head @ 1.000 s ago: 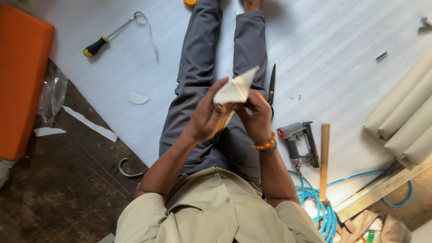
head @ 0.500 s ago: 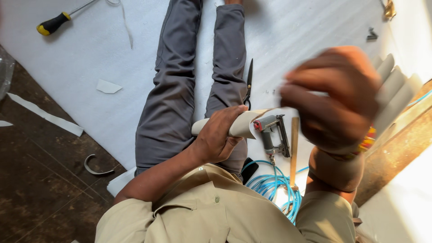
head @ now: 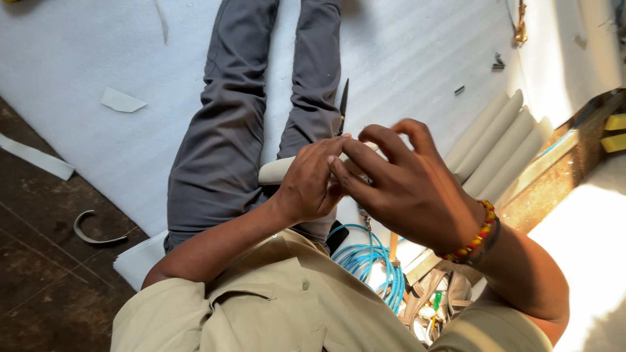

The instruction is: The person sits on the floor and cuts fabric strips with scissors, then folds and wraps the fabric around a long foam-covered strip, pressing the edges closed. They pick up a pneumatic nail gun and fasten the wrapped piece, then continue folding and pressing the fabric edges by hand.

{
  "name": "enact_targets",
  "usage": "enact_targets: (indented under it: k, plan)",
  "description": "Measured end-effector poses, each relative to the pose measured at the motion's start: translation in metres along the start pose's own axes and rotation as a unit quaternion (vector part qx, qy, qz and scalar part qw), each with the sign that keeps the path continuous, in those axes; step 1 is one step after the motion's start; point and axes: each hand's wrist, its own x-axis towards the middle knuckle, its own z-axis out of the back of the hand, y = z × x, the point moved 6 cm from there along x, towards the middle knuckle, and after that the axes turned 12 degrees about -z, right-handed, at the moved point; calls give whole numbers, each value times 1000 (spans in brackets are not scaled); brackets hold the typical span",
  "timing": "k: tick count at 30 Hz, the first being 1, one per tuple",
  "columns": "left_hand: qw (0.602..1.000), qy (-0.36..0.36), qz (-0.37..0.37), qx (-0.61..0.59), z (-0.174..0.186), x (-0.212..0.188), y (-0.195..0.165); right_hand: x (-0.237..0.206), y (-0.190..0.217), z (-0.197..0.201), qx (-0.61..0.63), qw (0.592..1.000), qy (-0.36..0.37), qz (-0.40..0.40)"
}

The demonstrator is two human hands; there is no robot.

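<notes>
Person is sitting on a white sheet (head: 404,58), legs in grey trousers (head: 222,150) stretching out ahead.

Far to the left of both hands, a curved grey strip (head: 88,234) is lying on the dark floor (head: 39,274), and a white scrap (head: 120,101) is lying on the sheet beyond it.

Left hand (head: 310,186) is curling around a pale rolled piece (head: 277,171), gripping it; the roll's end is sticking out to the left of the knuckles, over the right thigh. The rest of the roll is hiding behind both hands.

A dark blade (head: 343,107) is lying on the sheet just beyond the left hand, beside the trouser leg.

Right hand (head: 411,189) is sitting just to the right of the left, touching it, fingers (head: 385,140) bending loosely and partly spreading. Whether it is gripping the roll cannot be told from this angle. A beaded bracelet (head: 473,238) is circling the wrist.

Below the hands, a coiled blue hose (head: 365,261) is resting beside the hip.

To the right of the right hand, several pale rolls (head: 502,140) are lying side by side on the sheet, with a wooden plank (head: 554,166) running beside them.
</notes>
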Motion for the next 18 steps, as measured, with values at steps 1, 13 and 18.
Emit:
enact_targets:
  k: [1,13,18]
  plan:
    - [1000,2,2,3,-1,0,0,2,0,-1,1,1000,10,3]
    - [1000,-18,-14,16,-1,7,-5,-14,6,-11,-149,984,-62,72]
    - [999,-25,-8,45,-4,12,-6,-23,-2,-25,-218,963,-113,109]
